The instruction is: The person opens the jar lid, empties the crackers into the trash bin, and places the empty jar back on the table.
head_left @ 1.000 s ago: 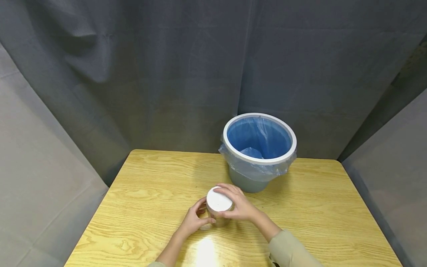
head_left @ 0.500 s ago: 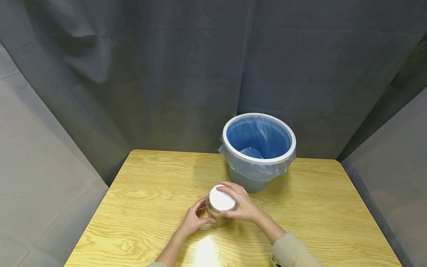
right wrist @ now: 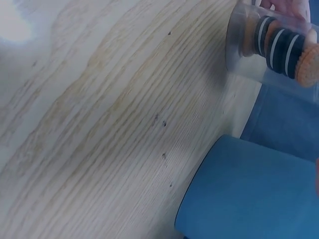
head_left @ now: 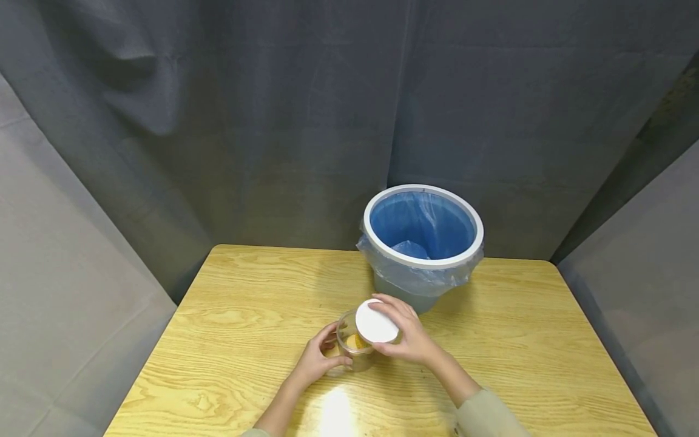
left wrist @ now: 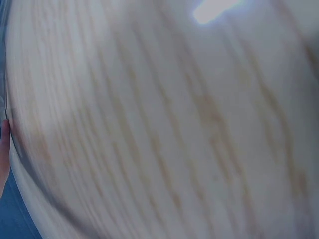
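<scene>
A clear jar point(head_left: 363, 364) stands on the table, and my left hand point(head_left: 315, 359) grips its left side with thumb and fingers around the wall. In the right wrist view the jar holds a stack of sandwich cookies point(right wrist: 281, 47), some dark with white cream, others golden. My right hand point(head_left: 408, 340) holds a round white lid point(head_left: 377, 323) by its edge. The lid is off to the right of the jar's mouth and slightly tilted, overlapping the rim in the head view. Only a sliver of a finger point(left wrist: 4, 154) shows at the left wrist view's edge.
Behind the right hand stands a trash bin point(head_left: 425, 264) with a white rim ring and a translucent bag folded over it. Wood-grain tabletop point(head_left: 246, 321) spreads all around. Grey curtains point(head_left: 273, 121) hang at the back and sides.
My right hand has lifted the lid off the jar and moved it to the right, so the jar's mouth and the cookies inside now show. The left hand has stayed in place.
</scene>
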`<move>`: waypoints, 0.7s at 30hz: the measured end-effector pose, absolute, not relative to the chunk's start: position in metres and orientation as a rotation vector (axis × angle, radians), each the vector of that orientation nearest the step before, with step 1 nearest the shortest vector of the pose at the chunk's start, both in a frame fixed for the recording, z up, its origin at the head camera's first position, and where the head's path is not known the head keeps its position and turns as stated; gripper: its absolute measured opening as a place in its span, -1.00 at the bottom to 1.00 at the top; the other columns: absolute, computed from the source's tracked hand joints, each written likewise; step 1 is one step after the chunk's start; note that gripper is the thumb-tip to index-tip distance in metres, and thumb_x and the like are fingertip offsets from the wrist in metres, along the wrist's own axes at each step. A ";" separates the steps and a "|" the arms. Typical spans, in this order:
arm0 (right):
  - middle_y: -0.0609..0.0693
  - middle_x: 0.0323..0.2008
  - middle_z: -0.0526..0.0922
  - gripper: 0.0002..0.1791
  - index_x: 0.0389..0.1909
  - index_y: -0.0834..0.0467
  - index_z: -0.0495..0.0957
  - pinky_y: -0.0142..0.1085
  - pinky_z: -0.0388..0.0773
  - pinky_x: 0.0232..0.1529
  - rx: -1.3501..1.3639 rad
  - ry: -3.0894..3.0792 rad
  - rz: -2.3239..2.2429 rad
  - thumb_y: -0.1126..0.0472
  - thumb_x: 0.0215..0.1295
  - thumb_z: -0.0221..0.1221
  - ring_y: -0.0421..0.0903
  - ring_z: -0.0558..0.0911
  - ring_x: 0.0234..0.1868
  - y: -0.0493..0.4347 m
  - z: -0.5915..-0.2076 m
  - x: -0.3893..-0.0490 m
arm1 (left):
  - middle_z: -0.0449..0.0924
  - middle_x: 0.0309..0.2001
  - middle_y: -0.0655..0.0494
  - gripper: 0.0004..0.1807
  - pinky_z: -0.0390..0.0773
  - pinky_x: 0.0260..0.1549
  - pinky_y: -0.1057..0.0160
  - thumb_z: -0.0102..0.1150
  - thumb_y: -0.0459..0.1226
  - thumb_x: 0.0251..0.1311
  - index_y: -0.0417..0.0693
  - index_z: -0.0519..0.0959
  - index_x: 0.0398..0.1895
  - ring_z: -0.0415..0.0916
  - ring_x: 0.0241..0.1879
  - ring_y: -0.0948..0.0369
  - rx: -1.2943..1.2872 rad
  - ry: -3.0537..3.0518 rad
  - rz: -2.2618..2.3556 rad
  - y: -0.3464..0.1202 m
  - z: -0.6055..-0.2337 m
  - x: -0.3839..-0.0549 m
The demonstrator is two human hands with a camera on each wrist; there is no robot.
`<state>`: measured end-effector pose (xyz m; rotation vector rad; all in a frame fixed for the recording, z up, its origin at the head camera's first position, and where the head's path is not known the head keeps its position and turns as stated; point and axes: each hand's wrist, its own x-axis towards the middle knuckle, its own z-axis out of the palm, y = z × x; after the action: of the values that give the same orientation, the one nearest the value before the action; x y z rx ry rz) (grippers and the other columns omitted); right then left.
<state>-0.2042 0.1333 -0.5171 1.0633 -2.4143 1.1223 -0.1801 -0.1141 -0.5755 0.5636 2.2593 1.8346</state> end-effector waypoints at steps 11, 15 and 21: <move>0.06 0.24 0.30 -0.24 0.18 0.06 0.37 0.12 0.18 0.03 0.949 -2.400 1.169 -0.04 -0.12 0.34 0.05 0.27 0.23 0.155 -0.519 -0.196 | 0.30 0.21 -0.23 -0.16 0.28 0.08 -0.19 0.37 -0.24 -0.08 -0.21 0.19 0.30 0.26 0.16 -0.18 0.575 2.261 1.836 -0.114 -0.576 -0.181; 0.07 0.24 0.31 -0.24 0.17 0.07 0.37 0.11 0.17 0.03 0.920 -2.396 1.181 0.00 -0.15 0.36 0.04 0.26 0.23 0.161 -0.520 -0.194 | 0.28 0.22 -0.23 -0.16 0.27 0.07 -0.21 0.37 -0.25 -0.08 -0.22 0.19 0.29 0.25 0.16 -0.19 0.576 2.261 1.839 -0.114 -0.575 -0.181; 0.06 0.23 0.32 -0.23 0.17 0.07 0.38 0.07 0.17 0.06 0.842 -2.401 1.198 0.08 -0.19 0.39 -0.01 0.26 0.23 0.172 -0.522 -0.190 | 0.29 0.21 -0.28 -0.16 0.26 0.07 -0.23 0.38 -0.29 -0.09 -0.25 0.19 0.29 0.25 0.15 -0.22 0.562 2.259 1.844 -0.113 -0.573 -0.180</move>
<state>-0.1897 0.1720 -0.5220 0.8419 -2.4012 1.1977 -0.1796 -0.1132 -0.5727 0.5620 2.2593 1.8439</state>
